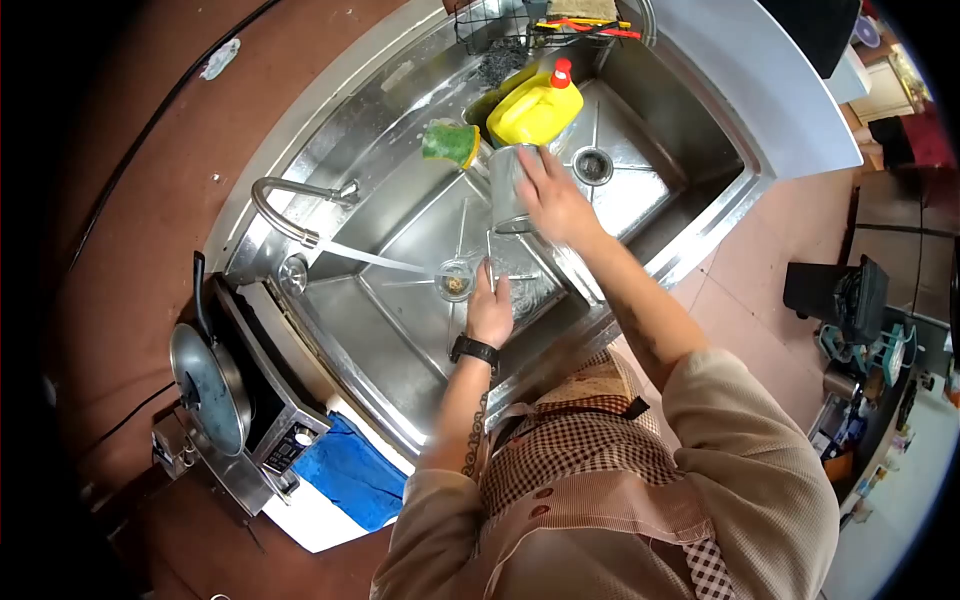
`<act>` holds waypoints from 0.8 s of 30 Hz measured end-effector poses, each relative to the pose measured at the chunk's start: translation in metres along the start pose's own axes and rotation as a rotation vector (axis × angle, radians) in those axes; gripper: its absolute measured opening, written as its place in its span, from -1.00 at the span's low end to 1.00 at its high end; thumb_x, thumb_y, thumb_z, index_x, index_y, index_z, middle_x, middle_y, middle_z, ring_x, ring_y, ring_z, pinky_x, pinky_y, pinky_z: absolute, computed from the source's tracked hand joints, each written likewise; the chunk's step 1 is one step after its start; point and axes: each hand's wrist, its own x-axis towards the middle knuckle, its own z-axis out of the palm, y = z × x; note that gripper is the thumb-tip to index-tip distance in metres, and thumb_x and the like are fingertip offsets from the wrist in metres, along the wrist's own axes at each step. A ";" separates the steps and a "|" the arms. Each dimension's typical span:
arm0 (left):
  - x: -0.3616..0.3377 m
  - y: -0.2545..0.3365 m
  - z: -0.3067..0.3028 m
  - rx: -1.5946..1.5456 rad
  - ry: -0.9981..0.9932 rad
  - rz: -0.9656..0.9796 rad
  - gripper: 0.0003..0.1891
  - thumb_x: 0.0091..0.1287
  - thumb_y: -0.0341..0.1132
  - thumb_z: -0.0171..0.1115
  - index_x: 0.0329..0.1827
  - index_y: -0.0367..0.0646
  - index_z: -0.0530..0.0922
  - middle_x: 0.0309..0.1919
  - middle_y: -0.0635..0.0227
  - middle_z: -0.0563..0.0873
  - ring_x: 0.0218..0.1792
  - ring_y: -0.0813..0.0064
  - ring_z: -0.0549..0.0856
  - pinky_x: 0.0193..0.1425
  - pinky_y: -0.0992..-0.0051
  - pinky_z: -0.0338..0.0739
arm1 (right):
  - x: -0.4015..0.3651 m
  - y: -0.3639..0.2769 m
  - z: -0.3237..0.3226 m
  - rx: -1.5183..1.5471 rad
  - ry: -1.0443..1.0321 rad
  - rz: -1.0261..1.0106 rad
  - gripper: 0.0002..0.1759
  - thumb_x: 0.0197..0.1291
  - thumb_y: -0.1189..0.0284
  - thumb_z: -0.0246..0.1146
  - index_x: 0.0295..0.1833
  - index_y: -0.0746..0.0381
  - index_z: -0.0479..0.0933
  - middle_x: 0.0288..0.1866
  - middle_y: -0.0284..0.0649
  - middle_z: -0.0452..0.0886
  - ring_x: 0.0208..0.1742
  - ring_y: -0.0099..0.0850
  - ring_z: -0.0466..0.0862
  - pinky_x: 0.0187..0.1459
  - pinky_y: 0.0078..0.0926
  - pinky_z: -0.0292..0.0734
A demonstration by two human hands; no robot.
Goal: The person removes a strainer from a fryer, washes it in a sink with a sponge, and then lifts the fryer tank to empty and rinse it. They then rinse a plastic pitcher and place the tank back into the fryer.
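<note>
Left hand pinching the slim handle of a steel pot, held above the double-basin sink at its 12 o'clock; right hand blurred against the wall, its grip uncertain. Wet metal could slip, knocking the yellow jug at 1 o'clock. Long axis roughly 12 to 6, handle toward 6.

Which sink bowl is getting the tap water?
The left-hand bowl in the picture: the stream from the curved tap runs toward its drain. The right-hand bowl, with its own drain, has no stream going in.
</note>
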 end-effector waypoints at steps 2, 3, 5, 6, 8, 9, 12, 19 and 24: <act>-0.003 0.028 -0.014 -0.015 -0.069 -0.127 -0.56 0.54 -0.15 -0.02 0.32 -0.26 0.39 0.18 -0.12 0.58 0.22 -0.08 0.54 0.31 0.24 0.39 | 0.044 0.042 0.028 0.106 0.012 0.090 -0.39 0.42 0.22 -0.02 0.49 0.27 0.22 0.43 0.33 0.25 0.44 0.29 0.26 0.46 -0.09 0.22; -0.003 0.022 -0.014 -0.028 -0.067 -0.123 -0.58 0.53 -0.14 -0.01 0.28 -0.26 0.41 0.09 -0.14 0.62 0.13 -0.13 0.58 0.22 0.18 0.44 | 0.034 0.034 0.021 0.096 0.015 -0.029 -0.38 0.43 0.21 -0.05 0.49 0.31 0.20 0.46 0.37 0.19 0.48 0.28 0.20 0.49 -0.10 0.16; 0.009 -0.006 -0.006 -0.037 -0.048 -0.067 -0.60 0.53 -0.13 -0.01 0.20 -0.27 0.45 -0.04 -0.14 0.67 0.01 -0.15 0.64 0.11 0.14 0.50 | -0.028 -0.001 0.003 -0.071 -0.067 -0.091 -0.37 0.42 0.22 -0.05 0.50 0.31 0.18 0.48 0.37 0.15 0.49 0.28 0.18 0.51 -0.14 0.12; 0.005 -0.023 -0.002 -0.025 -0.043 -0.030 -0.61 0.53 -0.12 -0.01 0.16 -0.27 0.48 -0.08 -0.12 0.68 -0.01 -0.12 0.65 0.10 0.16 0.50 | -0.043 -0.007 -0.002 -0.157 -0.109 -0.122 -0.37 0.42 0.23 -0.05 0.50 0.32 0.18 0.49 0.36 0.13 0.50 0.28 0.17 0.52 -0.16 0.11; -0.001 -0.024 0.001 -0.034 -0.103 -0.108 -0.61 0.53 -0.09 0.00 0.06 -0.29 0.52 -0.16 -0.07 0.69 -0.07 -0.08 0.66 0.06 0.18 0.51 | -0.020 0.012 0.005 0.040 -0.116 0.022 -0.34 0.42 0.21 -0.05 0.54 0.29 0.13 0.52 0.32 0.10 0.54 0.23 0.12 0.55 -0.19 0.03; -0.003 -0.019 0.002 -0.075 -0.146 -0.198 -0.61 0.52 -0.09 0.01 0.03 -0.30 0.53 -0.17 -0.06 0.69 -0.08 -0.08 0.66 0.06 0.17 0.50 | 0.016 0.028 0.014 0.194 -0.092 0.148 -0.34 0.43 0.21 -0.05 0.54 0.27 0.13 0.53 0.31 0.10 0.55 0.22 0.12 0.55 -0.19 0.02; 0.009 -0.032 0.008 -0.268 -0.170 -0.307 -0.69 0.53 -0.08 0.06 -0.06 -0.17 0.54 -0.64 0.44 0.43 -0.69 0.57 0.44 -0.63 0.46 0.32 | 0.022 0.030 0.024 0.266 -0.091 0.174 -0.33 0.45 0.20 -0.07 0.57 0.25 0.08 0.55 0.30 0.04 0.57 0.18 0.09 0.55 -0.18 0.01; -0.004 -0.003 -0.008 -0.709 -0.531 -0.679 -0.76 0.54 -0.08 0.08 -0.05 -0.06 0.49 -0.65 0.64 0.21 -0.72 0.76 0.17 -0.71 0.63 0.06 | 0.010 0.064 0.025 0.523 -0.164 0.249 -0.33 0.53 0.19 -0.13 0.62 0.20 -0.04 0.65 0.08 -0.07 0.65 -0.17 -0.02 0.57 -0.32 -0.10; -0.002 0.003 -0.009 -0.874 -0.529 -0.798 -0.75 0.53 -0.07 0.09 -0.11 -0.06 0.47 -0.66 0.63 0.20 -0.74 0.74 0.19 -0.71 0.64 0.04 | -0.048 0.021 0.027 0.481 -0.150 0.182 -0.29 0.56 0.06 -0.25 0.63 0.23 -0.12 0.67 -0.01 -0.16 0.68 -0.23 -0.16 0.59 -0.32 -0.28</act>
